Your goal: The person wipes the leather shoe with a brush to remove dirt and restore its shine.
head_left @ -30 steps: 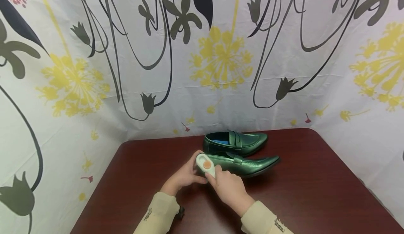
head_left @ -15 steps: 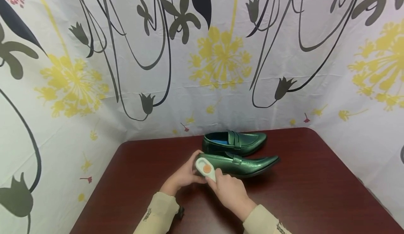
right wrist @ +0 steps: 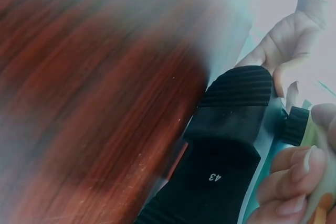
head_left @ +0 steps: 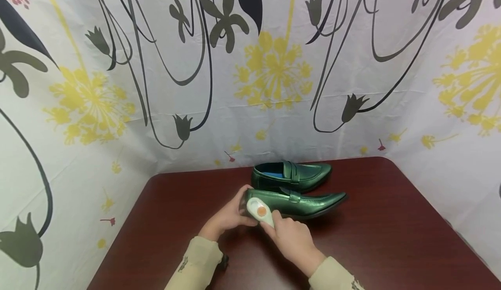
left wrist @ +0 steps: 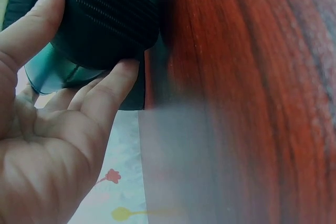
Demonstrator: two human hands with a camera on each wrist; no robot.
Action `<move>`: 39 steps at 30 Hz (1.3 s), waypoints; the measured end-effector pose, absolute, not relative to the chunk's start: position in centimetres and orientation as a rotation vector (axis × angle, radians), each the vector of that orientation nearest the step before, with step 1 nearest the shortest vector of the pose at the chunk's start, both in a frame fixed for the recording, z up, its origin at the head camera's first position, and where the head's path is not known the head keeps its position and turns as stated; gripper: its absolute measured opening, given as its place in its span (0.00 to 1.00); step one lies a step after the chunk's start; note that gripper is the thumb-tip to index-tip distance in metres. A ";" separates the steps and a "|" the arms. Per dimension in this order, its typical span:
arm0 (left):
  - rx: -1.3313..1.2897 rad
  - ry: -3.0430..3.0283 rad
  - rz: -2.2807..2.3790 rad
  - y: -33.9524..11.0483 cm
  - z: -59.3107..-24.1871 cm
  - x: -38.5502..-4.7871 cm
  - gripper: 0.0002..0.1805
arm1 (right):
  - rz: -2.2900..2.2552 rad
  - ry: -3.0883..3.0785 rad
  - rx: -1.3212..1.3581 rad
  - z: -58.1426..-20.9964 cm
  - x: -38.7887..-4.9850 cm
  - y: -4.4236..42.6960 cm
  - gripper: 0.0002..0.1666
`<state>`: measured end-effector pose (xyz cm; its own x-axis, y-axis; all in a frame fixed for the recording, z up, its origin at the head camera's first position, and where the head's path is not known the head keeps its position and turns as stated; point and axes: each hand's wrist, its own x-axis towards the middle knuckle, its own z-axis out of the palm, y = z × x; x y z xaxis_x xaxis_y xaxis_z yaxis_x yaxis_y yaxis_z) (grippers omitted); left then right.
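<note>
In the head view, a metallic green loafer [head_left: 313, 206] tilts with its heel toward the left and its toe to the right. My left hand [head_left: 228, 216] grips it round the heel; the left wrist view shows thumb and fingers about the black ribbed heel [left wrist: 113, 17]. My right hand [head_left: 293, 239] holds a pale green handled brush [head_left: 260, 210] with an orange button, against or very near the loafer's side by the heel. The brush's dark ribbed head [right wrist: 295, 126] faces the upper in the right wrist view. The sole [right wrist: 220, 177] is marked 43.
A matching green loafer [head_left: 313, 175] with a blue insole lies just behind the held one, on the dark red wooden table [head_left: 391, 238]. A small dark object [head_left: 224, 262] shows beside the left sleeve. Patterned white fabric [head_left: 242, 138] hangs round the table.
The brush and my right hand have shifted slightly right and down along the loafer's side. My left hand and the loafer stay nearly where they were.
</note>
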<state>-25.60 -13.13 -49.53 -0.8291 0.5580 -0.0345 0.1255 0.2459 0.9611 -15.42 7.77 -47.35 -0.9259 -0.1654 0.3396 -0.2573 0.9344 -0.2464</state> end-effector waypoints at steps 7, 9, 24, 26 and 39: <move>0.633 2.137 1.611 -12.9 -49.1 -25.6 0.56 | 0.406 -2.753 0.308 -47.5 -15.3 8.7 0.25; 0.636 2.124 1.617 -12.9 -49.1 -25.6 0.56 | 0.422 -2.774 0.303 -47.6 -15.3 9.0 0.25; 0.589 2.098 1.618 -13.1 -49.0 -25.7 0.56 | 0.354 -2.715 0.249 -48.0 -14.4 12.4 0.25; 0.585 2.090 1.626 -13.2 -49.0 -25.8 0.56 | 0.340 -2.693 0.243 -47.9 -14.1 12.9 0.25; 0.579 2.080 1.622 -13.3 -49.2 -25.9 0.56 | 0.332 -2.629 0.169 -48.4 -13.3 15.6 0.24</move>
